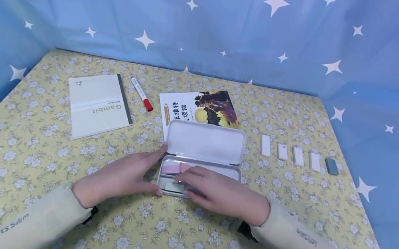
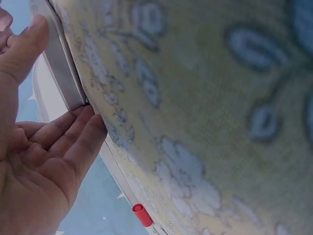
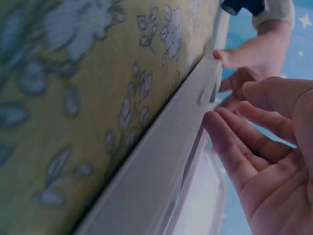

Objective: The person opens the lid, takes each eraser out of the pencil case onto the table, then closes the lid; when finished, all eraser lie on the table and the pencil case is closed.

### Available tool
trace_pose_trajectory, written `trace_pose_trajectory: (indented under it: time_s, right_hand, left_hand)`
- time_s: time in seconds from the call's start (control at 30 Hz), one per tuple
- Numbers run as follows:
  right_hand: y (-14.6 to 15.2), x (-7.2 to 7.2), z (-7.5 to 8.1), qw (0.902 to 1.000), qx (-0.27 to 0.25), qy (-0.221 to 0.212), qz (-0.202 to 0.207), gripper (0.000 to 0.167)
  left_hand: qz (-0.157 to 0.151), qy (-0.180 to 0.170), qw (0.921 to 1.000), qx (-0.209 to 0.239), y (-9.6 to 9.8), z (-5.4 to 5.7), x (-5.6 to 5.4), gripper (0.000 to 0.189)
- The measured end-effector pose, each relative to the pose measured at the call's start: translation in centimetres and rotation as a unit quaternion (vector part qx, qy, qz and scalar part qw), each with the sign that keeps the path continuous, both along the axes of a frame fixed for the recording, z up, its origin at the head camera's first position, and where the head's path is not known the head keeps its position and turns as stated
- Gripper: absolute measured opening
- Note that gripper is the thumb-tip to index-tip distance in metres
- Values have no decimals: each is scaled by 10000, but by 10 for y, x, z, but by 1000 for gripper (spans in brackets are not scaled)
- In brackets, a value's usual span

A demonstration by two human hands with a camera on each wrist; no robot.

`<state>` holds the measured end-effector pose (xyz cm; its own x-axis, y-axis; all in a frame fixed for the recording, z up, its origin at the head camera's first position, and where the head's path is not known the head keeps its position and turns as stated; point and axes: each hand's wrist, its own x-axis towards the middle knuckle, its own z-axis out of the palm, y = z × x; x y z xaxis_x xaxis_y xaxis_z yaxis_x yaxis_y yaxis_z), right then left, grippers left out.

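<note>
A white metal pencil case (image 1: 198, 195) lies with its lid (image 1: 205, 142) folded back. At its left end my left hand (image 1: 122, 177) holds it, the thumb at the front corner and the fingers at the back corner; the left wrist view shows the thumb against the wall. Over the middle of the case is my right hand (image 1: 218, 192), fingertips down inside and thumb by the front rim. In the right wrist view its fingers are bent and apart, with nothing visible between them. Pink erasers (image 1: 170, 169) fill the rear compartment's left part. A pale green eraser (image 1: 174, 187) lies in the front one.
Right of the case stand several white erasers (image 1: 265, 145) and a dark teal one (image 1: 331, 166) in a row. Behind the lid lies a picture book (image 1: 201, 106). Farther left are a red-capped marker (image 1: 142, 93) and a notebook (image 1: 98, 104).
</note>
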<state>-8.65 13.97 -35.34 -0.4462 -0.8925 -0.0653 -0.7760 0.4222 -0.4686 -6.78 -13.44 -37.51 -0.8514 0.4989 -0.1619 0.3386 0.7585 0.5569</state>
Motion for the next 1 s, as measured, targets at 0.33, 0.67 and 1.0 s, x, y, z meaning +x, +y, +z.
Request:
trace_pose_trajectory:
  time_s: [0.33, 0.67, 1.0]
  right_hand:
    - [-14, 4, -1, 9981, 406, 399, 230, 37]
    - [-17, 5, -2, 9977, 406, 415, 345, 48]
    - [-28, -3, 6, 9906, 896, 620, 827, 45]
  left_hand:
    - [-154, -44, 9998, 82, 3, 0, -2, 118]
    - [-100, -41, 9999, 56, 2, 1, 0, 117]
    - [-138, 16, 9999, 95, 0, 1, 1, 116]
